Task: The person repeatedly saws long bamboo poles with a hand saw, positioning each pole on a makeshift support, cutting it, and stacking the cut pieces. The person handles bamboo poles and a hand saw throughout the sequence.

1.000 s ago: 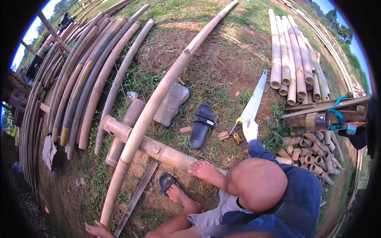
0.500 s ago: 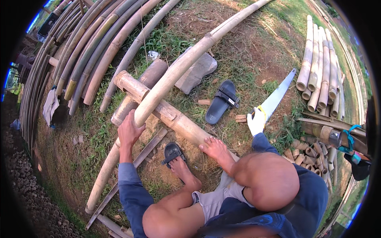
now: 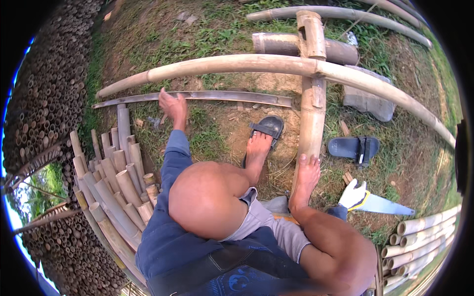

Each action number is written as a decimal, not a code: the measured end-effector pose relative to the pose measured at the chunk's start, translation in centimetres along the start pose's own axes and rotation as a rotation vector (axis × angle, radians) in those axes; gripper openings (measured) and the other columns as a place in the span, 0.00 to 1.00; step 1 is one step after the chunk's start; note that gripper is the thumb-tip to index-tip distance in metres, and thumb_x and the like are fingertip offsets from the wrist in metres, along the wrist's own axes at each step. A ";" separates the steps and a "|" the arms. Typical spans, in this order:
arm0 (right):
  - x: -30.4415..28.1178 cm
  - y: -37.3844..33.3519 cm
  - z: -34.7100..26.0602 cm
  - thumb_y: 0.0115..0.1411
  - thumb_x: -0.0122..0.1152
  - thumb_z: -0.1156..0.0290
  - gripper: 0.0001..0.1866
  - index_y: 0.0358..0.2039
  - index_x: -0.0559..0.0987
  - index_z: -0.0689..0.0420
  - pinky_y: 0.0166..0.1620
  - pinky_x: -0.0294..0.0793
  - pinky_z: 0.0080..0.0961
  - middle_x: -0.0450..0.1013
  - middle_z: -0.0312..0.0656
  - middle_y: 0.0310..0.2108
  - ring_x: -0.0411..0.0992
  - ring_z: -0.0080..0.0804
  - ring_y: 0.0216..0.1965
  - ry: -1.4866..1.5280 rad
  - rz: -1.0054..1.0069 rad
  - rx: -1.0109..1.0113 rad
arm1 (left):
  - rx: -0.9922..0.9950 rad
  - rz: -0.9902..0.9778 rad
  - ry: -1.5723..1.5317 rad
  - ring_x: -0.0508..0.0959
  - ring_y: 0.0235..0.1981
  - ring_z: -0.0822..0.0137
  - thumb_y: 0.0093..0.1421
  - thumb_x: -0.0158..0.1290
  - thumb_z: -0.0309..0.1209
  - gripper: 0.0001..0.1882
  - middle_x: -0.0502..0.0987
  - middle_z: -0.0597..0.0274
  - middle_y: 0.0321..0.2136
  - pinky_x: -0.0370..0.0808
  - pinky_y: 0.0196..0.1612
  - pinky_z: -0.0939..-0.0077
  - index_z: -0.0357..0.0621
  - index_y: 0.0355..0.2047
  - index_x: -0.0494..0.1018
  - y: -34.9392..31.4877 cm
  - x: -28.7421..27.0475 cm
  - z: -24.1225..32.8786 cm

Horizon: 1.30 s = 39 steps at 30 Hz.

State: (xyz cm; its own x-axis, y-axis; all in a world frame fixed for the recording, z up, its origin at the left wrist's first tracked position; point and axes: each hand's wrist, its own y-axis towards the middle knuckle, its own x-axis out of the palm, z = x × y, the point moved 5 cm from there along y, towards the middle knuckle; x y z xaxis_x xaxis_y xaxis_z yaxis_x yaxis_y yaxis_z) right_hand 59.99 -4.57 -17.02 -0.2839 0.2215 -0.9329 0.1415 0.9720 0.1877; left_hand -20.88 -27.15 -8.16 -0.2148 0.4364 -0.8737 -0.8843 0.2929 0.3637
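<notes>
My bare left hand (image 3: 174, 106) is open, fingers apart, over a thin split bamboo strip (image 3: 222, 95) on the ground; whether it touches the strip I cannot tell. Just beyond it, a long bamboo pole (image 3: 232, 63) lies across a notched bamboo piece (image 3: 311, 126). My bare right foot (image 3: 307, 178) rests on the near part of that notched piece. At the right, my right hand (image 3: 353, 194), in a white glove, is closed round the yellow handle of a handsaw (image 3: 382, 204). The saw blade points right, low over the ground.
A thick bamboo length (image 3: 279, 43) lies under the notched piece's far end. Beside it are a stone block (image 3: 368, 101) and an empty sandal (image 3: 353, 148). Cut bamboo lengths (image 3: 118, 182) are piled at left, more poles (image 3: 427, 232) at lower right. Stacked bamboo ends (image 3: 47, 84) fill the far left.
The view has swung to the left. My left hand has let go of the long pole and moved to the split strip. The right hand still holds the saw.
</notes>
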 end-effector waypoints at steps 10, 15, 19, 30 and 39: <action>-0.2 4.3 -19.4 0.77 0.61 0.58 0.33 0.73 0.69 0.66 0.75 0.62 0.48 0.68 0.62 0.70 0.66 0.58 0.71 0.443 -0.311 -0.451 | -1.219 0.128 -1.228 0.74 0.65 0.45 0.58 0.74 0.38 0.58 0.71 0.35 0.66 0.74 0.66 0.52 0.31 0.76 0.45 -6.9 12.5 -5.7; -10.3 1.9 -32.7 0.68 0.70 0.65 0.35 0.72 0.69 0.64 0.75 0.60 0.57 0.64 0.59 0.72 0.59 0.64 0.76 0.523 -0.308 -0.898 | -1.168 0.104 -1.326 0.85 0.44 0.54 0.65 0.60 0.33 0.21 0.79 0.43 0.49 0.85 0.48 0.53 0.31 0.51 0.67 -8.8 10.3 2.4; -14.1 -2.0 -41.6 0.60 0.76 0.63 0.38 0.70 0.74 0.55 0.74 0.60 0.61 0.69 0.55 0.67 0.60 0.65 0.74 0.408 -0.356 -1.333 | -0.976 -0.126 -1.406 0.86 0.32 0.59 0.67 0.56 0.30 0.16 0.81 0.50 0.32 0.86 0.39 0.59 0.40 0.46 0.61 -12.0 3.6 9.9; -9.1 1.8 -42.8 0.58 0.78 0.63 0.39 0.71 0.75 0.43 0.38 0.78 0.44 0.75 0.44 0.35 0.77 0.46 0.36 0.193 -0.413 -1.417 | -0.793 -0.274 -1.554 0.87 0.45 0.60 0.75 0.56 0.58 0.23 0.80 0.63 0.37 0.85 0.51 0.59 0.50 0.48 0.71 -8.4 -1.6 4.3; -9.5 14.0 -44.7 0.59 0.76 0.64 0.36 0.68 0.78 0.45 0.46 0.80 0.46 0.77 0.43 0.38 0.78 0.47 0.40 0.278 -0.177 -1.474 | -0.655 -0.547 -1.411 0.86 0.52 0.53 0.69 0.67 0.52 0.36 0.82 0.47 0.53 0.85 0.56 0.61 0.32 0.60 0.73 -0.8 0.9 13.3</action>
State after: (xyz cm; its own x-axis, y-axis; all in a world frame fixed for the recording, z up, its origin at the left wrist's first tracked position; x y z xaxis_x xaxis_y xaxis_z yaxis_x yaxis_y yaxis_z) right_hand 22.31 10.49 8.22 -0.3843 -0.0599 -0.9213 -0.9152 0.1561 0.3716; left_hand -14.84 -15.68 -4.97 0.3613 0.8971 0.2544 -0.8158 0.4363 -0.3797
